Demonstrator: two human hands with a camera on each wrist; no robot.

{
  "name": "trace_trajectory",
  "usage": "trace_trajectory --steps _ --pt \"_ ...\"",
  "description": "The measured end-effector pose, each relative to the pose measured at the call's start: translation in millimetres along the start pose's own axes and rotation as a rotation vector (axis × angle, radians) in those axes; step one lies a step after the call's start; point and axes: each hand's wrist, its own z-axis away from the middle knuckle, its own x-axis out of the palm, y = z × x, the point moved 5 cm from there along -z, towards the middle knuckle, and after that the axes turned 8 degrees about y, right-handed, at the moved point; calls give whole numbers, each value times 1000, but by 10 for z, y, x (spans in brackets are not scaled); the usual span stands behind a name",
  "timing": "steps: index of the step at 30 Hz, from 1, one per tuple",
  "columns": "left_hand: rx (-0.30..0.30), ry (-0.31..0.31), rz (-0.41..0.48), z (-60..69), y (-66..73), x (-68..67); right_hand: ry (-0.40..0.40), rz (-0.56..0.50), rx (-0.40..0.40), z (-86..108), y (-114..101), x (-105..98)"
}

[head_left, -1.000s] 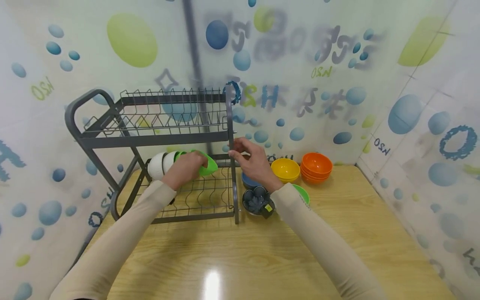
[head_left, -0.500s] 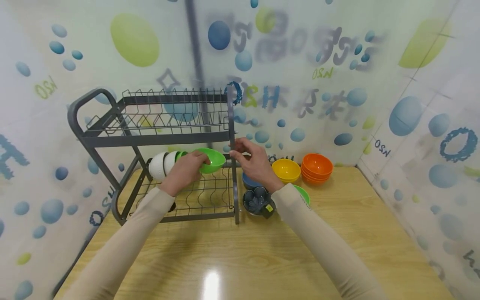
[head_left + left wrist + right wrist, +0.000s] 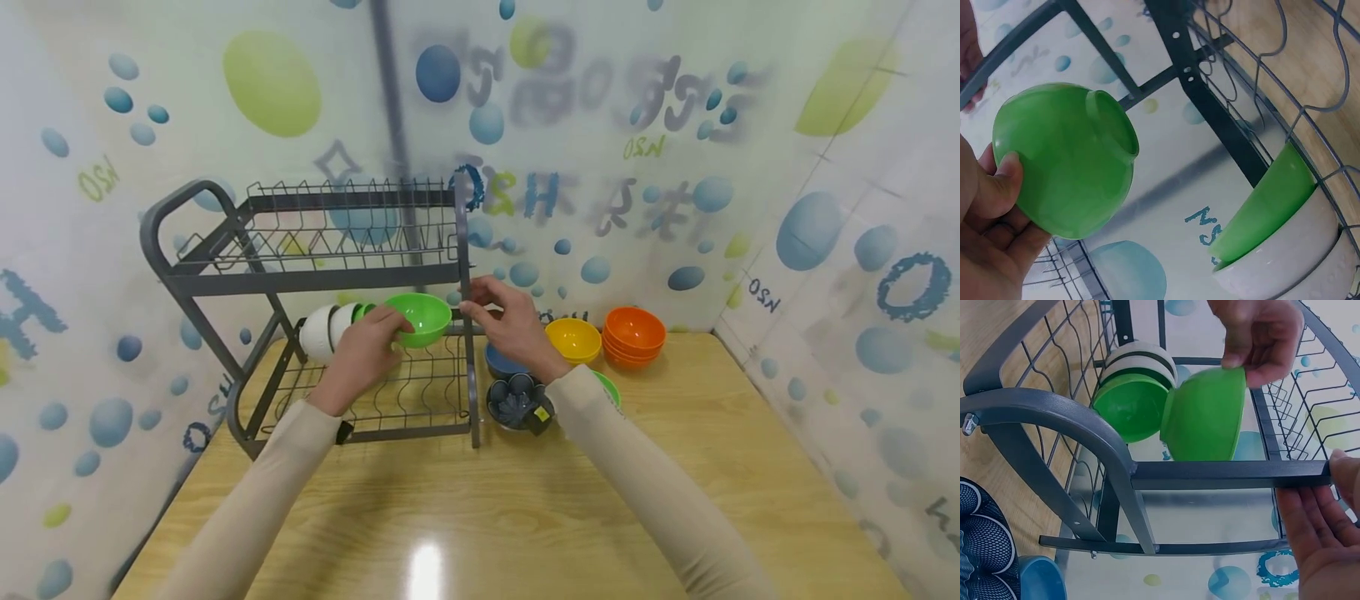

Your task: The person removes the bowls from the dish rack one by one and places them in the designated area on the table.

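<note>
My left hand (image 3: 365,347) pinches a green bowl (image 3: 426,319) by its rim, inside the lower tier of a dark two-tier dish rack (image 3: 318,281). In the left wrist view the thumb lies against the green bowl's (image 3: 1063,169) outer wall, and its foot ring shows. Thumb and fingers of my right hand (image 3: 517,325) hold the rack's right upright, as the right wrist view shows with the hand (image 3: 1325,519) around the dark bar. White bowls (image 3: 318,335) and another green bowl (image 3: 1130,407) stand tilted on edge in a row at the lower tier's left.
Right of the rack sit a blue bowl (image 3: 501,361), stacked yellow bowls (image 3: 573,340) and stacked orange bowls (image 3: 634,335). A dark ribbed item with a yellow tag (image 3: 519,402) lies in front. A green rim (image 3: 609,387) shows behind my right sleeve. Patterned sheeting covers the walls.
The left hand has drawn the green bowl to the right, away from the row, and turned it so its inside shows. My right hand stays on the upright.
</note>
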Motion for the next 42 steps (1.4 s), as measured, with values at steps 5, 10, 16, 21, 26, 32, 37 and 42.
trace_trajectory --steps 5,10,16,21,26,32,37,42 --pt "31 89 46 123 29 -95 -13 -4 29 9 -3 -13" --pt "52 156 92 237 74 -161 -33 -4 65 52 -15 -60" --pt "129 234 112 369 222 -247 -80 34 39 154 -14 -107" --pt "172 266 130 444 351 -309 -123 76 -23 277 -57 -175" --pt "221 300 136 504 486 -351 -167 130 -77 426 -113 -262" --pt "262 310 175 580 670 -366 -221 229 -227 644 -230 -330" --pt "287 276 236 612 831 -314 -256 282 -346 837 -368 -363" --pt "349 267 297 616 972 -266 -279 316 -460 991 -467 -382"
